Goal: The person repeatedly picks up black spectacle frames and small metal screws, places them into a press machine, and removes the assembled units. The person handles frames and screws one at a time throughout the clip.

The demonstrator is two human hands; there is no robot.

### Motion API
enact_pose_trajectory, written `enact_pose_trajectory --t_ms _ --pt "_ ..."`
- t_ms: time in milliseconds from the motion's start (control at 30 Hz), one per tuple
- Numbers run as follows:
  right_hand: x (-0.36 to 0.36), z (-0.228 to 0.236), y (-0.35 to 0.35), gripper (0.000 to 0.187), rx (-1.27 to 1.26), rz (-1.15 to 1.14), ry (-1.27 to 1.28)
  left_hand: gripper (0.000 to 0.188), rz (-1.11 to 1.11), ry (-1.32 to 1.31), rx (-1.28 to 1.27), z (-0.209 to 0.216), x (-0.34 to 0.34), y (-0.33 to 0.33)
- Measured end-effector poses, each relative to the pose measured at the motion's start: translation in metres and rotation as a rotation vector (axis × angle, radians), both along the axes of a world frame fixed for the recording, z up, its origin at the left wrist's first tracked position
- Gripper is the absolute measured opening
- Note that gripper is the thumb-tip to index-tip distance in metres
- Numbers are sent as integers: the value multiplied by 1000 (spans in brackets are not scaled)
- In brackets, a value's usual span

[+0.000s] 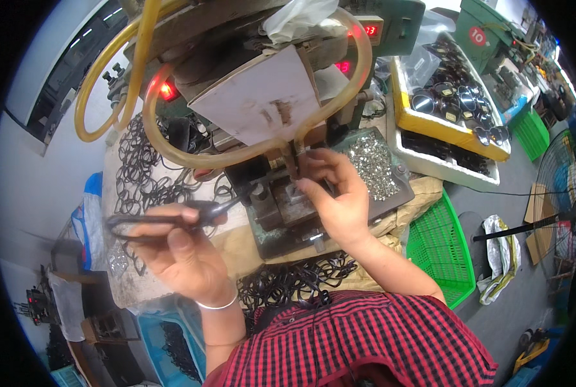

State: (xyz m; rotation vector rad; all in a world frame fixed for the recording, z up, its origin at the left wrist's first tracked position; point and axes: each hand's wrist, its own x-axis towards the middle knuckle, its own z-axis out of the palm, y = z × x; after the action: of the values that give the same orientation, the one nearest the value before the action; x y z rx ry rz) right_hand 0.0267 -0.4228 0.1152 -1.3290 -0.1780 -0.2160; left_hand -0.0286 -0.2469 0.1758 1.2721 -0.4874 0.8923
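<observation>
In my left hand [188, 261] is a pair of dark-handled scissors [201, 211], their metal tips pointing at the left side of the machine's fixture [285, 200]. My right hand [343, 200] reaches into that fixture from the right, thumb and forefinger pinched together just under the ends of the amber hoses [217, 157]. Whatever lies between those fingertips is too small to make out. A white card [259, 97] hangs on the machine above both hands. Right of the fixture sits a dark tray of small shiny metal pieces [372, 168].
Black ring-like pieces [136, 174] lie heaped left of the machine, and more black loops [294, 277] sit before me. At the right stand foam boxes [404, 116] with dark round parts and a green basket [439, 251]. A blue bin [152, 338] is at lower left.
</observation>
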Motion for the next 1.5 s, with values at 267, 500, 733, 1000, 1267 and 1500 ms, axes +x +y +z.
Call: enact_pose_trajectory --t_ms 267,500,733,1000,1267,1500 --pt "-6 7 9 46 139 37 19 11 105 37 -66 5 32 5" --pt "-25 19 -23 34 -566 -116 -297 12 -65 -100 124 26 -34 -7" --pt "-2 15 -37 17 -842 -129 -643 30 106 253 7 -10 -40 1" --pt "24 12 -39 14 -542 176 -327 15 110 407 254 1 -12 -36" --pt "48 -64 -118 13 -447 -498 68 13 -2 491 322 6 19 -47" --pt "66 -64 -85 16 -1176 -518 -367 12 44 480 408 8 23 -50"
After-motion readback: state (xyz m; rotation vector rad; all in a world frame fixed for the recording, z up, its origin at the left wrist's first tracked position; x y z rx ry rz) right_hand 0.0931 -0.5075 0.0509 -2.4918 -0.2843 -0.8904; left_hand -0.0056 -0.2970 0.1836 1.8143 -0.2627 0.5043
